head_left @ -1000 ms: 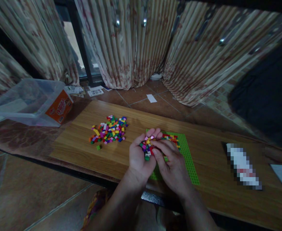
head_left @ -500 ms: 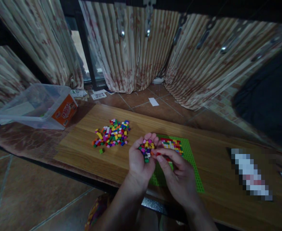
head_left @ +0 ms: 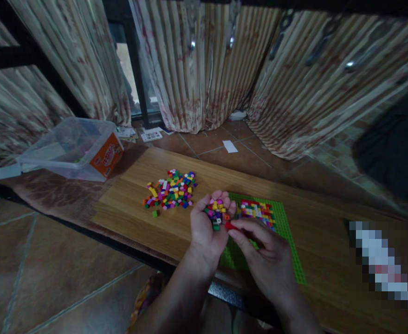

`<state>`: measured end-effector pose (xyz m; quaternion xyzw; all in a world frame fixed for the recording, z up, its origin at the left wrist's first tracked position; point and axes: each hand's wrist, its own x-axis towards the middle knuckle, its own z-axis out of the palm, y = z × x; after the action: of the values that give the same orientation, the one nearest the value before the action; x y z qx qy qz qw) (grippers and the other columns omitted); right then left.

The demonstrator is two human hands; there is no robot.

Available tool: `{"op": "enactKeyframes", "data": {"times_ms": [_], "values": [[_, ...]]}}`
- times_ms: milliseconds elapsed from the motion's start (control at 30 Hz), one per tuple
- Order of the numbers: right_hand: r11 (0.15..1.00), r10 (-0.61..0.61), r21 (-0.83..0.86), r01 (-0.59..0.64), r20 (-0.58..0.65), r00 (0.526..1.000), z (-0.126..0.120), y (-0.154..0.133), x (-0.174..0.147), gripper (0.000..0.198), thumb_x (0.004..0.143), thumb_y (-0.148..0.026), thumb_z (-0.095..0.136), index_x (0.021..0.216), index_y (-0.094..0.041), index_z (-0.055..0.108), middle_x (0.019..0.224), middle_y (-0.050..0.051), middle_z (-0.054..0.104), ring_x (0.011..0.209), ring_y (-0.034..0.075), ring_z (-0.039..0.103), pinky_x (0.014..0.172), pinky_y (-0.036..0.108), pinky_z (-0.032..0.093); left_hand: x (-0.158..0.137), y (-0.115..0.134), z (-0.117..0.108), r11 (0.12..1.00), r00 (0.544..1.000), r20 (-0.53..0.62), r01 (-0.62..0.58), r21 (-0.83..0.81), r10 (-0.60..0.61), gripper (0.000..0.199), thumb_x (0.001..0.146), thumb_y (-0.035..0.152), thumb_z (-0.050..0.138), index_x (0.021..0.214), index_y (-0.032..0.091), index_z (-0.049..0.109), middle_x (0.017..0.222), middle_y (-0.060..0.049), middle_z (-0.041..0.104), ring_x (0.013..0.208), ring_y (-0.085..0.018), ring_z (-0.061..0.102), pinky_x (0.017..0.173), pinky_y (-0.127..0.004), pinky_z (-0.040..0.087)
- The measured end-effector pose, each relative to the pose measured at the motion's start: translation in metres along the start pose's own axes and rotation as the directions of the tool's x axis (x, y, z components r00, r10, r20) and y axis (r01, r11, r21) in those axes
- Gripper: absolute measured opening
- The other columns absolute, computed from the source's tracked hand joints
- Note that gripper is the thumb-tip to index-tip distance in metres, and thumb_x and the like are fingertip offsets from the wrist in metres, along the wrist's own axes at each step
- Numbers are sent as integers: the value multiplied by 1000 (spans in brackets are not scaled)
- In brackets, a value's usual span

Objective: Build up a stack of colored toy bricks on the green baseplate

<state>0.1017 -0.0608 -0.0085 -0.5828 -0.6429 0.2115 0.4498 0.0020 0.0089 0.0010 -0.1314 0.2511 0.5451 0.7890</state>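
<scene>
My left hand point(head_left: 203, 228) is cupped palm up and holds a small heap of colourful building bricks point(head_left: 217, 213). Between the thumb and fingertips of my right hand point(head_left: 267, 250) is a red building brick point(head_left: 229, 226), close beside the left palm. Under and behind both hands lies a green studded baseplate point(head_left: 293, 248), partly hidden by them. Rows of bricks in mixed colours point(head_left: 257, 211) are set on its far part. To the left, a loose pile of building bricks point(head_left: 174, 190) is spread on the wooden tabletop point(head_left: 127, 204).
A clear plastic bin point(head_left: 68, 167) with an orange label stands beyond the table's left end. One green brick point(head_left: 155, 214) lies apart from the pile. A blurred-out flat item point(head_left: 381, 260) is at the right. Curtains point(head_left: 197, 83) hang behind, and a dark shape point(head_left: 395, 144) borders the right.
The view has shifted, so the table scene sits slightly farther right. My right hand has drawn slightly back from the left palm, and the red brick in its fingertips shows more clearly.
</scene>
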Motion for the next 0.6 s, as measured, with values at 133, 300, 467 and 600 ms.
{"op": "enactKeyframes", "data": {"times_ms": [133, 300, 467, 600], "values": [[992, -101, -65, 104, 50, 994, 0, -1, -2, 13, 90, -24, 59, 94, -28, 70, 97, 1, 71, 88, 16, 68, 78, 29, 56, -1, -1, 0, 999, 999, 3, -34, 37, 34, 22, 84, 17, 47, 70, 11, 63, 69, -6, 64, 59, -11, 59, 71, -28, 55], [967, -211, -123, 225, 117, 971, 2, -6, -5, 20, 91, -19, 54, 101, -28, 69, 101, 2, 70, 91, 16, 67, 79, 29, 57, -2, -3, -1, 999, 998, -43, -39, 31, 40, 23, 85, 18, 48, 68, 11, 62, 67, -5, 62, 57, -9, 57, 67, -25, 55], [941, -283, -149, 302, 139, 949, 3, -10, -4, 21, 91, -14, 53, 100, -24, 69, 99, 4, 69, 89, 15, 67, 78, 27, 57, -2, -2, -3, 1000, 999, -38, -6, 3, 7, 25, 84, 17, 48, 61, 11, 56, 61, -3, 56, 50, -7, 53, 53, -19, 50], [941, -301, -110, 321, 162, 940, 3, -12, -4, 20, 91, -14, 53, 97, -24, 69, 95, 3, 70, 85, 15, 67, 73, 26, 57, -3, 2, -5, 998, 998, 40, 52, 23, -53, 28, 85, 17, 43, 59, 12, 53, 56, -1, 48, 43, -5, 41, 39, -15, 36]]}}
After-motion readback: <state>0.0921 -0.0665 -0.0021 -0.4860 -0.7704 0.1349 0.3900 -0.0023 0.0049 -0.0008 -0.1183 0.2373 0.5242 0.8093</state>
